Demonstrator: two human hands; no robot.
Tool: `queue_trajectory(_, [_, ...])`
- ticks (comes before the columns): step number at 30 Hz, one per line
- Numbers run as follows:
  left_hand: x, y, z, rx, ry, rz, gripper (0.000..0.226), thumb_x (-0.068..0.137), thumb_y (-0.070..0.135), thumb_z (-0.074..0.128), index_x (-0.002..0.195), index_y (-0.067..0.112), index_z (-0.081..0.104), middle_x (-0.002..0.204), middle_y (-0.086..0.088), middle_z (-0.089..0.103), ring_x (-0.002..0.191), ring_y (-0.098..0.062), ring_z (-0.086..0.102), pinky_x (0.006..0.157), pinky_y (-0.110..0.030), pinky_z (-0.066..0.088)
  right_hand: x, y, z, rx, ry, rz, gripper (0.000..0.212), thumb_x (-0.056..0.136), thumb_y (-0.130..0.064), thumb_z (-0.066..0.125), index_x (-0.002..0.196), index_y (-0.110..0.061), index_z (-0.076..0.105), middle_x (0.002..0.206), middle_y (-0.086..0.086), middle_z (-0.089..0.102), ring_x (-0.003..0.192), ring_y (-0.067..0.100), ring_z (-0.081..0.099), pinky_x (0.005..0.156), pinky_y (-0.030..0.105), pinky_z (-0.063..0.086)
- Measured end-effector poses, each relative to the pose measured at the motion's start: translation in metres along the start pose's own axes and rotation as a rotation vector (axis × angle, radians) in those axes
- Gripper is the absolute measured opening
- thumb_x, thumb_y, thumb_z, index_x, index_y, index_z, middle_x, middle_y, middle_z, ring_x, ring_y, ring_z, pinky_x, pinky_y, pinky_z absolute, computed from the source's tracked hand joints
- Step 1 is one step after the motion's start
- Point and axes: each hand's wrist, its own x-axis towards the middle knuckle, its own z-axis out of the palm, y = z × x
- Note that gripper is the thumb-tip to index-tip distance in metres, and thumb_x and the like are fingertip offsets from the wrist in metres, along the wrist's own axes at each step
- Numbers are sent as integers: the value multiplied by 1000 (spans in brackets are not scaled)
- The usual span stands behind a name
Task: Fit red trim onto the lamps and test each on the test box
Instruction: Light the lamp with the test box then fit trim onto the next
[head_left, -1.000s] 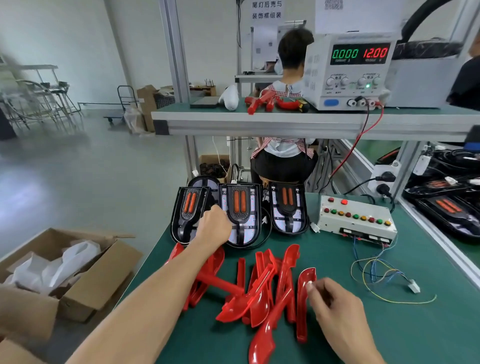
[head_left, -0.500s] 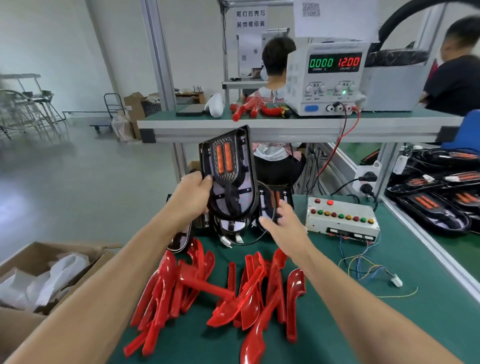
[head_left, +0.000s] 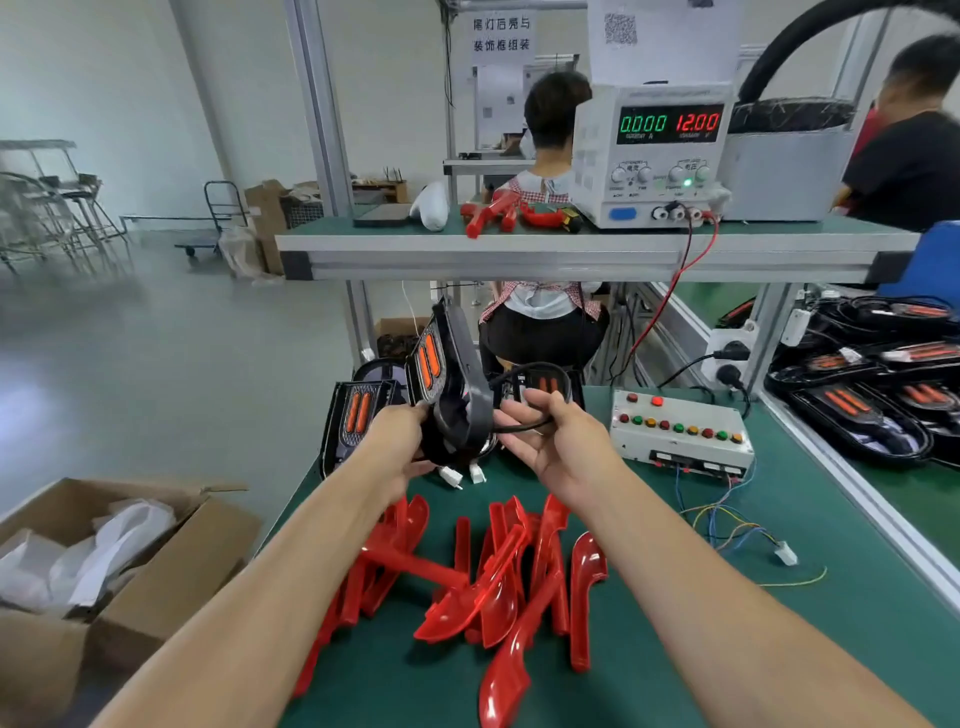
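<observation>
Step in hand: lamp pickup. The left hand (head_left: 395, 441) grips the lamp (head_left: 452, 384), raised left of the test box (head_left: 680, 431); right hand (head_left: 550, 441) fingers curl around its cable. Next: select red trim (head_left: 488, 582) below the lamp.

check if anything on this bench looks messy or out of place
Nothing looks damaged. The red trim pieces lie in a loose crisscrossed heap on the green mat, not in rows, and the test box leads trail with their white connector unplugged. The power supply reads 0.000 and 12.00.
</observation>
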Motion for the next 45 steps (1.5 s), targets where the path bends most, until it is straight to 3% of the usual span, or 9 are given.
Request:
queue_trajectory(7, [-26,9,19,-295,-31,75,37,110,15,36,127,-1,65,123,-19,70,110,-32,66,103,-48,51,-28,6,-22,-41,-64,-20,36,114,-28,29,121,-6,57,93,12,78,93,26,78,65,30,63])
queue_trajectory(20, [-66,45,42,-479,-403,326,30,103,23,44,108,-2,60,68,-11,57,50,-16,55,48,-22,48,-92,-8,-77,-896,-420,-188,31,93,-40,65,123,-38,67,139,-15,64,130,1,57,112,30,46])
queue_trajectory(27, [-97,65,56,-233,-959,482,63,72,49,83,108,-1,69,82,-12,52,57,-20,51,55,-25,50,-69,-59,-107,-1382,133,-926,81,81,-14,73,153,-15,37,160,5,34,151,16,25,124,30,20])
queue_trajectory(29, [-97,65,64,-163,-844,390,113,53,56,89,129,-17,49,83,-13,51,61,-25,48,51,-30,49,-64,-75,-109,-1405,102,-844,74,86,-10,74,152,-19,42,157,6,42,148,21,33,122,37,26])
queue_trajectory(32, [-101,52,86,-31,-777,467,58,78,35,73,107,-13,58,68,-12,59,55,-18,56,51,-24,50,-74,-100,-116,-1155,66,-591,27,99,-13,56,91,-33,72,89,7,76,88,31,70,80,44,53])
queue_trajectory(34, [-102,39,102,185,-505,632,27,99,19,60,80,0,58,66,-1,59,60,-10,53,62,-26,45,-84,-104,-130,-1081,52,-482,40,96,-12,54,64,-30,68,52,0,57,48,16,50,51,28,41])
queue_trajectory(39, [-87,-16,132,601,-172,705,36,110,22,41,82,0,50,83,-18,58,82,-32,52,70,-39,26,-101,-85,-160,-490,-79,-45,33,93,-46,47,83,-20,65,69,2,50,49,13,33,44,24,21])
queue_trajectory(42, [-86,-48,148,615,-108,689,32,110,26,38,82,11,47,80,-12,57,85,-38,55,68,-40,22,-106,-66,-179,-403,-112,-33,79,95,-77,22,97,-15,70,73,1,56,58,13,43,47,27,21])
queue_trajectory(45, [-86,-67,159,606,-184,662,36,109,30,39,74,21,38,68,-1,49,65,-21,51,62,-39,27,-117,-44,-187,-495,-40,-131,61,91,-77,42,93,-27,77,79,-6,66,58,7,45,48,25,26])
